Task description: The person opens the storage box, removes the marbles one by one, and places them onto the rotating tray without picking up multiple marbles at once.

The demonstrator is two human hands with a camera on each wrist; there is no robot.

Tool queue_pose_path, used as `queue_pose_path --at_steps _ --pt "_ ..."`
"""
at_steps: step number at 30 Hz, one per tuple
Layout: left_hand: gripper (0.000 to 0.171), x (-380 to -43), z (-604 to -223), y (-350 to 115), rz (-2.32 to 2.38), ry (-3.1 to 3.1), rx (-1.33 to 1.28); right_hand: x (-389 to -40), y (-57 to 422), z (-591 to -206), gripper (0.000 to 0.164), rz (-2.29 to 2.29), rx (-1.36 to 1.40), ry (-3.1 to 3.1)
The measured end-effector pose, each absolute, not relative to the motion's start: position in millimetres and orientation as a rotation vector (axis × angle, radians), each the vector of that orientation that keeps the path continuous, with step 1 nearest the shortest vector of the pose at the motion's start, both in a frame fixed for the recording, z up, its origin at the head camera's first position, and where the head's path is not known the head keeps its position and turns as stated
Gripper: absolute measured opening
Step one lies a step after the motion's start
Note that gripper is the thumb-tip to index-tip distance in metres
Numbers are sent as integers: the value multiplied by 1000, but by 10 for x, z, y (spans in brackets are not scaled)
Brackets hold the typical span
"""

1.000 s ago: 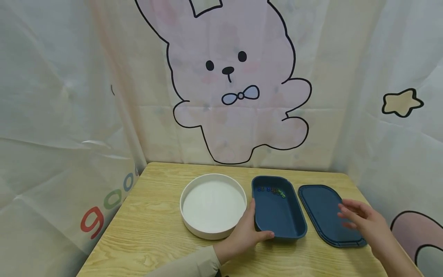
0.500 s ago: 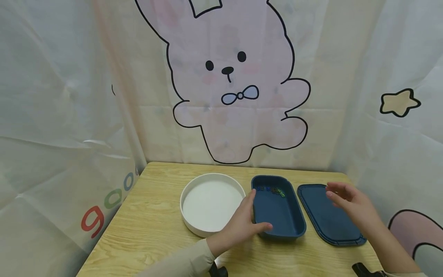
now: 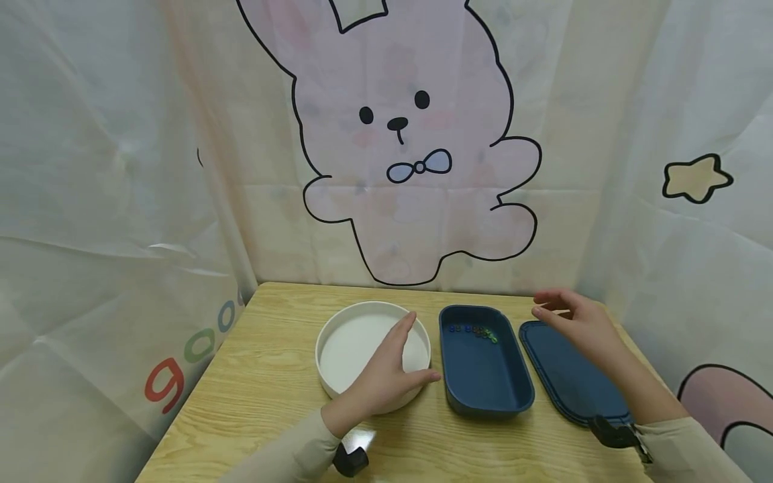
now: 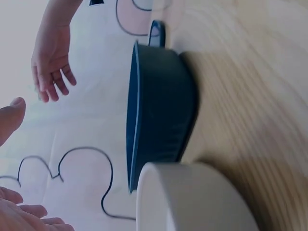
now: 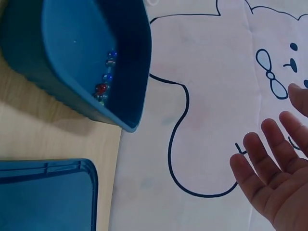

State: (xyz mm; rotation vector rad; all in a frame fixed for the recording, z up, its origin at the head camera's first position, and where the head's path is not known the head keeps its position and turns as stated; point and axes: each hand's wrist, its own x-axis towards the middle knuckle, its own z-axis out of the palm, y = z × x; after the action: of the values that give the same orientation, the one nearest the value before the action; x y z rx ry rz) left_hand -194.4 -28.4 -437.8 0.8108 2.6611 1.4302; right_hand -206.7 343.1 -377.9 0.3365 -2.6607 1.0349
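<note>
A round white dish (image 3: 338,355) with low walls stands on the table, and my left hand (image 3: 386,376) hovers over its right side, thumb spread away from straight fingers, holding nothing. To the right is a deep blue rectangular container (image 3: 486,376). Several small glass marbles (image 3: 474,331) in blue, red and green lie in a line at its far end; they also show in the right wrist view. My right hand (image 3: 574,322) is raised above the far part of a flat blue lid (image 3: 574,372), fingers loosely bent with nothing in them.
The wood-grain table (image 3: 253,376) ends at a hanging cloth (image 3: 272,235) printed with a cartoon animal. More cloth hangs at both sides. Dark wrist mounts (image 3: 612,433) sit at both sleeves.
My left hand has let go of the blue container's left side and moved left over the white dish. My right hand has moved left and away from me above the lid.
</note>
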Motion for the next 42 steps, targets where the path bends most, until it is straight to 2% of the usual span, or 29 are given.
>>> queue_pose_path --at_steps 8,16,28,42 --pt "108 -1998 -4319 -650 1439 2718 735 -2346 3292 -3735 39 999 405 -2683" --pt "106 -2028 -4337 -1034 1556 2724 638 -2676 3172 -3863 35 958 495 -2655" --pt "112 -2119 -4534 -1627 1563 2759 463 -3036 2919 -4121 33 1022 566 -2728" --pt "113 -2224 -4885 -1989 1529 2764 474 -3309 2734 -4493 30 1201 523 -2852"
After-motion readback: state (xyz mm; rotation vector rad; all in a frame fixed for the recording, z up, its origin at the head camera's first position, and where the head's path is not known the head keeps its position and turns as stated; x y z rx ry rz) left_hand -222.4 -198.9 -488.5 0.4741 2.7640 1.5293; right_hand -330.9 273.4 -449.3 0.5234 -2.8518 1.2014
